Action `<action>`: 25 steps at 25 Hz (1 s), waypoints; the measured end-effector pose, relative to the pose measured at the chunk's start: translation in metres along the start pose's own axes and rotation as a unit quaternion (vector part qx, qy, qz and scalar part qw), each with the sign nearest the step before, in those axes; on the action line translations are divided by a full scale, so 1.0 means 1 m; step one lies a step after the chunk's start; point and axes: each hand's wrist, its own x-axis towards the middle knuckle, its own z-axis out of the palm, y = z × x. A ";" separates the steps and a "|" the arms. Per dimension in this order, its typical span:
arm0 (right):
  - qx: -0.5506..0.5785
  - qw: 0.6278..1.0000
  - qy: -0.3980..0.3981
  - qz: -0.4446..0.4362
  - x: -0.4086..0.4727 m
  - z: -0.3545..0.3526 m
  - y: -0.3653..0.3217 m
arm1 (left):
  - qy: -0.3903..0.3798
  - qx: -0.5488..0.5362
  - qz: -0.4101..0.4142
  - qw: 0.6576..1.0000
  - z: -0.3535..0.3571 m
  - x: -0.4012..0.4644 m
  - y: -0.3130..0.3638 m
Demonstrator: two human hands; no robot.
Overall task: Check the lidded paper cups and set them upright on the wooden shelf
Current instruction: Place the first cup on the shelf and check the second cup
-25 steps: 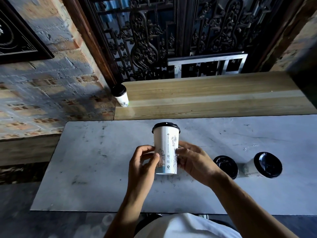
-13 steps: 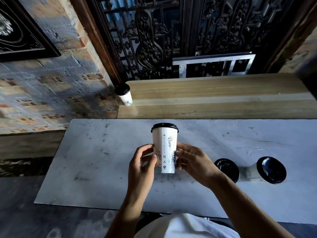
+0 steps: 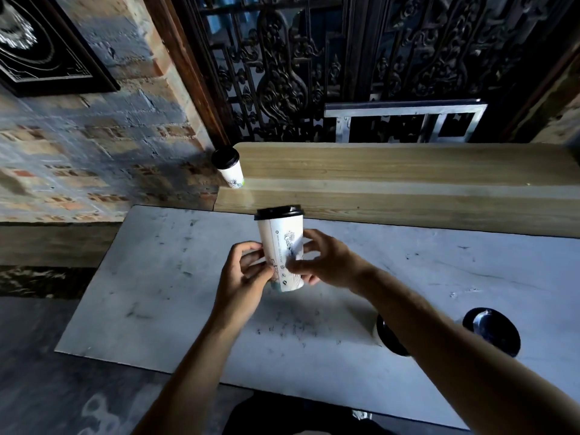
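In front of you is the pale stone table (image 3: 157, 309), and behind it, along the dark carved screen, runs the wooden shelf (image 3: 392, 183). One lidded cup (image 3: 230, 169) already stands upright at the left end of this shelf. On the table to your right two more cups lie on their sides, lids toward you: the nearer cup (image 3: 387, 335) is partly hidden behind your right forearm, the farther cup (image 3: 491, 332) is just beside it.

You hold the cup in hand (image 3: 282, 249) above the table, upright or nearly so, with its black lid (image 3: 279, 211) on top. Your left hand (image 3: 243, 277) closes on its lower left side with the fingertips, and your right hand (image 3: 326, 262) closes on the right side.

I judge this is the checking step: you look at the printed wall and the seam. The next move asks you to confirm the lid sits tight, then carry the cup forward and set it flat on the shelf, near the standing one but not touching it.
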 end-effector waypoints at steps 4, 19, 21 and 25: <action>-0.053 0.998 0.015 -0.016 0.057 -0.018 -0.006 | -0.031 -0.002 -0.024 0.999 0.005 0.066 0.006; -0.142 0.973 0.180 -0.031 0.348 -0.040 0.058 | -0.113 0.072 0.075 0.988 0.022 0.385 -0.097; -0.160 0.966 0.196 -0.060 0.367 -0.044 0.064 | -0.110 0.065 0.087 0.988 0.029 0.411 -0.109; -0.198 0.952 0.217 -0.085 0.390 -0.047 0.078 | -0.129 0.061 0.095 0.985 0.041 0.440 -0.125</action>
